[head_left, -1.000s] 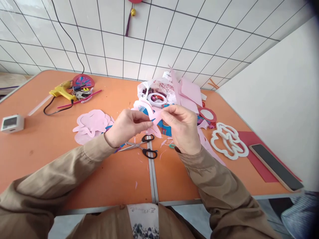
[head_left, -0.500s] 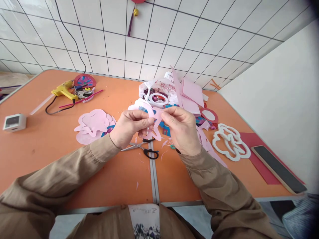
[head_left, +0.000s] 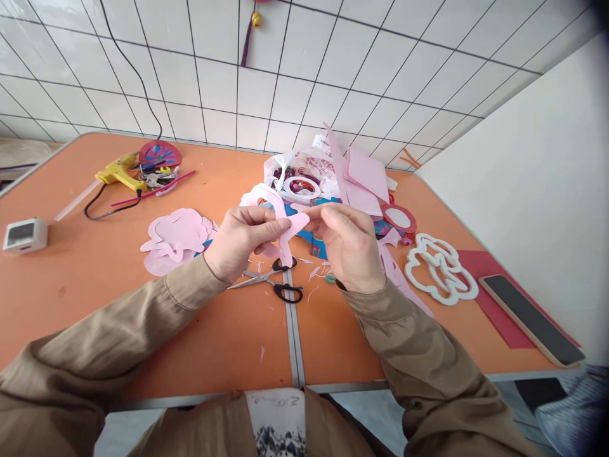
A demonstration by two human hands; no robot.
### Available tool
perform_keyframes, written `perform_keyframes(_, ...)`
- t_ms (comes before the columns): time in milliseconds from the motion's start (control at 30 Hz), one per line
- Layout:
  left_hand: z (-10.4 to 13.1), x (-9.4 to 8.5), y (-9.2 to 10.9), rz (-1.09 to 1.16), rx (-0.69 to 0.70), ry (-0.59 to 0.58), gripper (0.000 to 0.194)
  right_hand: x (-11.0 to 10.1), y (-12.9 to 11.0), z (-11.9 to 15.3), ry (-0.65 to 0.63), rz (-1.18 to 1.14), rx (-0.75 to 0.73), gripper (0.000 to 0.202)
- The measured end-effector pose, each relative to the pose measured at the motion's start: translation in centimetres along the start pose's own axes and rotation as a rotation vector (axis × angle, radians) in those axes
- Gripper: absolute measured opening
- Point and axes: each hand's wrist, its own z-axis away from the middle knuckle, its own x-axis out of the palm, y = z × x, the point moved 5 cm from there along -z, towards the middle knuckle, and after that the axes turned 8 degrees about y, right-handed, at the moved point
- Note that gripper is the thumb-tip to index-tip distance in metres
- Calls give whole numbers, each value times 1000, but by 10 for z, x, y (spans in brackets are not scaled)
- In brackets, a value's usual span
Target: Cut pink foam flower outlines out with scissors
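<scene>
My left hand point(head_left: 242, 240) pinches a pink paper cutout point(head_left: 284, 244) between thumb and fingers, above the table's centre seam. The cutout has a curved upper strip and pointed lobes at its right and lower ends. My right hand point(head_left: 353, 244) is closed at the right lobe, its fingertips partly behind the paper; the exact contact is hidden. Black-handled scissors point(head_left: 264, 277) lie below the hands with blades apart, pointing left. Small pink scraps point(head_left: 314, 273) lie around them. A white cloud-shaped outline piece point(head_left: 257, 193) shows just behind the cutout.
Stacked pink cutouts point(head_left: 178, 231) and a yellow glue gun point(head_left: 118, 172) lie left. Behind the hands sit a plastic bag point(head_left: 328, 166) and folded pink sheets point(head_left: 368, 178). White outline shapes point(head_left: 442, 270) and a phone point(head_left: 530, 317) on red sheet point(head_left: 476, 263) lie right.
The cutout has turned in my left hand, so one lobe now points right. My right thumb has drawn back from the paper, while the fingers stay at its tip.
</scene>
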Motion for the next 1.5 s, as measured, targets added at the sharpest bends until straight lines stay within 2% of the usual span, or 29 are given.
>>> perform_keyframes(233,-2,0,-2,-18,-2,1,31,1,0,3,-22,162,-118,15)
perform_keyframes(467,0,6,1,-62,64,-84,34,5,-3,4,-35,175,-127,20)
perform_keyframes(667,0,7,-5,80,58,-87,34,7,-10,4,-61,253,-183,20)
perform_keyframes(767,-2,3,-3,167,13,2,40,3,-11,1,-163,264,-191,14)
perform_keyframes(867,-5,-4,0,290,-32,92,47,6,-1,10,-457,495,-239,7)
perform_keyframes(900,-7,-7,1,327,-44,109,49,8,6,18,-576,604,-257,10)
perform_keyframes(967,-9,-10,1,379,-64,126,51,12,22,35,-775,825,-298,28)
perform_keyframes(1000,-10,-11,0,398,-69,131,51,14,29,42,-823,919,-333,36)
perform_keyframes(1133,-13,-11,-7,475,-103,154,52,17,42,62,-860,1106,-463,49)
perform_keyframes(1267,-14,-16,-12,556,-96,336,55,13,43,61,-838,1203,-385,46)
perform_keyframes(1367,-15,-18,-12,564,-106,381,54,9,44,59,-852,1263,-313,49)
perform_keyframes(1433,-16,-21,-12,571,-102,400,54,8,44,60,-869,1294,-336,52)
perform_keyframes(1500,-18,-25,-10,577,-85,425,54,5,41,58,-829,1287,-414,49)
